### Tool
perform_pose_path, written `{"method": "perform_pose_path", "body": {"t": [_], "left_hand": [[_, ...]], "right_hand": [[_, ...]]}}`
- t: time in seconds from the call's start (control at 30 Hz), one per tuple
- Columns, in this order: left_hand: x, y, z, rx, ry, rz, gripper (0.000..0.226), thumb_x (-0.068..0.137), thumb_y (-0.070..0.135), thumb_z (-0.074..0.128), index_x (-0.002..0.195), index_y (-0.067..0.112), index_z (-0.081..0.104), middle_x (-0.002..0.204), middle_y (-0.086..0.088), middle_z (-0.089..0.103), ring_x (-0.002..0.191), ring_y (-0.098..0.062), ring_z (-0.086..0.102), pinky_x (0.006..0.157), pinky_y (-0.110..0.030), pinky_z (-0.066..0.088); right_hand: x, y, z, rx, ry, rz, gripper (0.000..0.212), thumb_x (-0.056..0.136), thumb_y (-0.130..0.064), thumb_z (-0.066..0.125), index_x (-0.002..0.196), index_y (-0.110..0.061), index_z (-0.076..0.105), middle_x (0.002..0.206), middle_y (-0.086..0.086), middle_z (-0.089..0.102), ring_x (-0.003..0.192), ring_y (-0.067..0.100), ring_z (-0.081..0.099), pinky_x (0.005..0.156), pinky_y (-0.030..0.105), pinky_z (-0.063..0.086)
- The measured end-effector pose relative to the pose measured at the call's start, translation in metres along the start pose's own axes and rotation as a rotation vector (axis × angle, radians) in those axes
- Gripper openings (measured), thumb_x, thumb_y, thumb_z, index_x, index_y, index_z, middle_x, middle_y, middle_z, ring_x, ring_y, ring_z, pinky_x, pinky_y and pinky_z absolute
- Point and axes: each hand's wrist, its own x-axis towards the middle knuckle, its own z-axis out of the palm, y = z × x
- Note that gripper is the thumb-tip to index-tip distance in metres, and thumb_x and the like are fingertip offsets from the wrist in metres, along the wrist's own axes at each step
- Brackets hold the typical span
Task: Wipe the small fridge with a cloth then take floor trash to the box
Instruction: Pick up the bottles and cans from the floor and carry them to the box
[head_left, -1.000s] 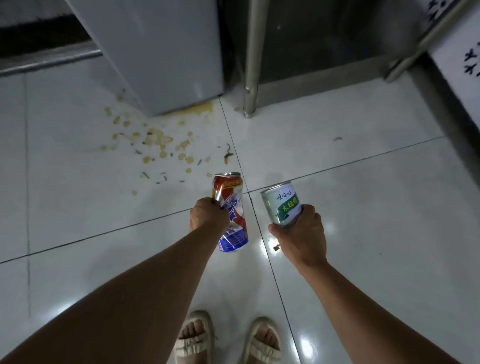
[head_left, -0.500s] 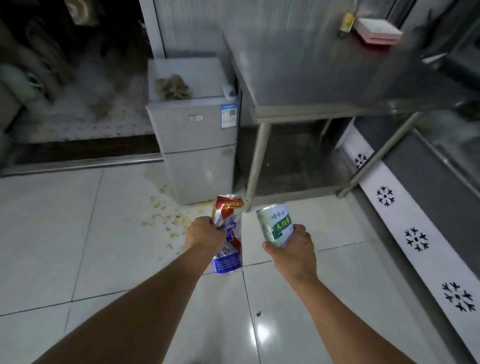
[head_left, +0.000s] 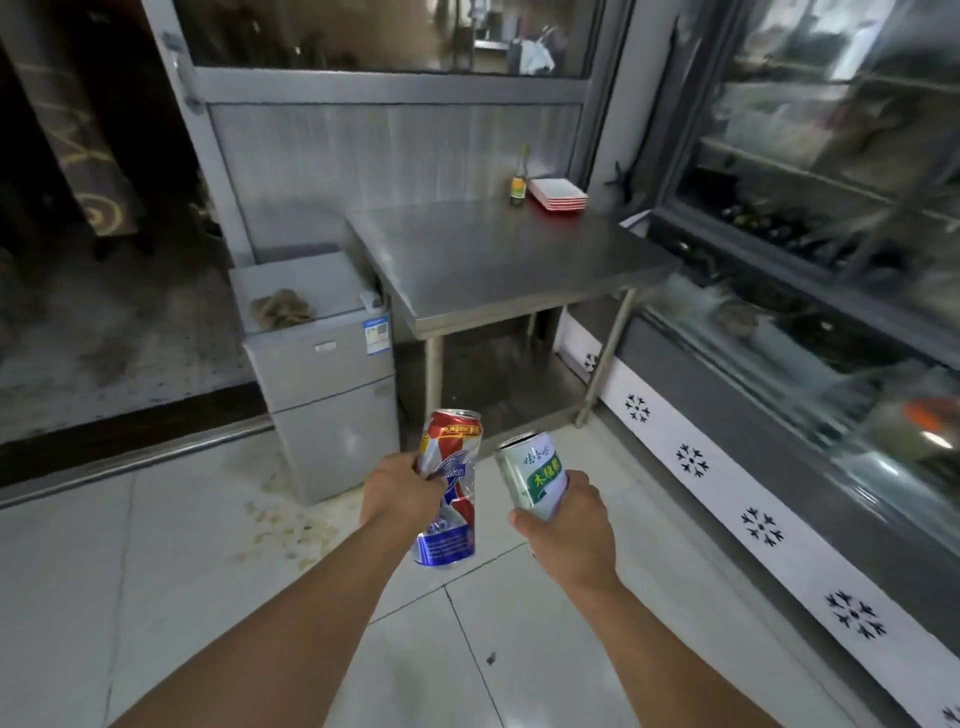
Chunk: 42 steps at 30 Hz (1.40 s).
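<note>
Up in front of the person, both hands are full. The left hand (head_left: 401, 491) is curled round the middle of a dented red, white and blue drink can (head_left: 449, 486), which stands nearly upright with its open top uppermost and its blue base hanging below the fist. Just to its right, the right hand (head_left: 570, 525) wraps the lower part of a white and green can (head_left: 530, 475) printed with Chinese characters; this one leans its top toward the left hand, and the two cans sit close together without clearly touching.

Beyond the left hand stands the small fridge (head_left: 322, 384), grey and low, with a blue label on its upper front corner. A crumpled brownish cloth (head_left: 281, 309) lies on its top. On the floor tiles (head_left: 156, 571) below and left of the left hand, at the foot of the fridge, yellowish crumbs (head_left: 283, 530) are scattered.

Beyond the right hand is a steel table (head_left: 498, 260), touching or just beside the fridge. At its far edge stand a small bottle (head_left: 517, 182) and a stack of white and red trays (head_left: 557, 193). Right of the right hand runs a glass-fronted display chiller (head_left: 810, 322) with snowflake marks along its base.
</note>
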Motion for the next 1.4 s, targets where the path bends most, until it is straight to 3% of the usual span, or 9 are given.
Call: {"method": "perform_pose_path", "body": {"t": [0.13, 0.3, 0.43, 0.5, 0.77, 0.97, 1.17, 1.27, 1.4], "left_hand": [[-0.06, 0.01, 0.001, 0.035, -0.072, 0.13, 0.032, 0.083, 0.023, 0.067, 0.112, 0.014, 0.062, 0.098, -0.005, 0.066, 0.071, -0.013, 0.056, 0.047, -0.018, 0.037], [-0.138, 0.028, 0.015, 0.075, -0.209, 0.259, 0.035, 0.083, 0.02, 0.067, 0.117, 0.013, 0.061, 0.103, -0.007, 0.067, 0.08, -0.019, 0.062, 0.057, -0.023, 0.046], [-0.207, 0.051, 0.043, 0.098, -0.342, 0.354, 0.026, 0.085, 0.019, 0.066, 0.11, 0.014, 0.061, 0.095, -0.004, 0.066, 0.07, -0.013, 0.06, 0.054, -0.021, 0.046], [-0.245, 0.062, 0.061, 0.087, -0.432, 0.393, 0.023, 0.085, 0.016, 0.065, 0.107, 0.011, 0.061, 0.096, -0.006, 0.067, 0.077, -0.019, 0.065, 0.06, -0.027, 0.052], [-0.421, 0.093, 0.159, 0.064, -0.696, 0.539, 0.021, 0.082, 0.011, 0.066, 0.103, 0.011, 0.064, 0.096, -0.009, 0.068, 0.08, -0.024, 0.065, 0.063, -0.029, 0.05], [-0.572, 0.095, 0.242, 0.057, -0.845, 0.567, 0.016, 0.082, 0.008, 0.066, 0.097, 0.013, 0.061, 0.085, -0.003, 0.064, 0.07, -0.016, 0.061, 0.05, -0.025, 0.042], [-0.698, 0.093, 0.311, 0.123, -0.919, 0.631, 0.015, 0.082, 0.008, 0.067, 0.091, 0.018, 0.06, 0.086, -0.004, 0.065, 0.079, -0.024, 0.064, 0.064, -0.031, 0.051], [-0.756, 0.096, 0.347, 0.17, -0.966, 0.678, 0.015, 0.08, 0.008, 0.068, 0.087, 0.019, 0.059, 0.09, -0.007, 0.067, 0.084, -0.027, 0.065, 0.074, -0.036, 0.055], [-0.818, 0.108, 0.398, 0.183, -1.056, 0.695, 0.018, 0.081, 0.009, 0.068, 0.098, 0.014, 0.063, 0.095, -0.007, 0.067, 0.083, -0.024, 0.064, 0.061, -0.03, 0.048]], "right_hand": [[-0.065, 0.016, -0.043, 0.019, 0.118, 0.094, 0.063, 0.071, -0.036, 0.078, 0.12, -0.012, 0.047, 0.11, 0.005, 0.057, 0.094, 0.015, 0.058, 0.072, 0.027, 0.056], [-0.142, 0.049, -0.108, 0.045, 0.251, 0.255, 0.062, 0.069, -0.038, 0.078, 0.117, -0.012, 0.048, 0.109, 0.005, 0.057, 0.092, 0.017, 0.057, 0.07, 0.025, 0.047], [-0.199, 0.083, -0.168, 0.043, 0.363, 0.375, 0.061, 0.07, -0.039, 0.077, 0.117, -0.015, 0.048, 0.108, 0.004, 0.058, 0.092, 0.018, 0.059, 0.074, 0.031, 0.053], [-0.228, 0.103, -0.196, 0.027, 0.41, 0.438, 0.06, 0.069, -0.04, 0.077, 0.116, -0.015, 0.047, 0.107, 0.004, 0.058, 0.091, 0.018, 0.06, 0.071, 0.03, 0.053], [-0.357, 0.201, -0.307, 0.061, 0.645, 0.618, 0.06, 0.069, -0.036, 0.078, 0.115, -0.013, 0.047, 0.109, 0.005, 0.057, 0.096, 0.021, 0.058, 0.076, 0.032, 0.052], [-0.469, 0.297, -0.392, 0.081, 0.785, 0.741, 0.063, 0.068, -0.035, 0.079, 0.118, -0.014, 0.047, 0.111, 0.006, 0.058, 0.099, 0.023, 0.059, 0.082, 0.04, 0.055], [-0.569, 0.377, -0.463, 0.084, 0.86, 0.855, 0.063, 0.07, -0.034, 0.079, 0.119, -0.013, 0.046, 0.111, 0.007, 0.057, 0.096, 0.023, 0.061, 0.079, 0.041, 0.057], [-0.609, 0.416, -0.495, 0.09, 0.907, 0.913, 0.064, 0.071, -0.034, 0.079, 0.12, -0.013, 0.045, 0.111, 0.007, 0.057, 0.095, 0.021, 0.06, 0.073, 0.032, 0.054], [-0.638, 0.469, -0.534, 0.084, 0.94, 0.989, 0.066, 0.07, -0.037, 0.079, 0.12, -0.013, 0.044, 0.111, 0.007, 0.057, 0.097, 0.022, 0.059, 0.076, 0.032, 0.054]]}}
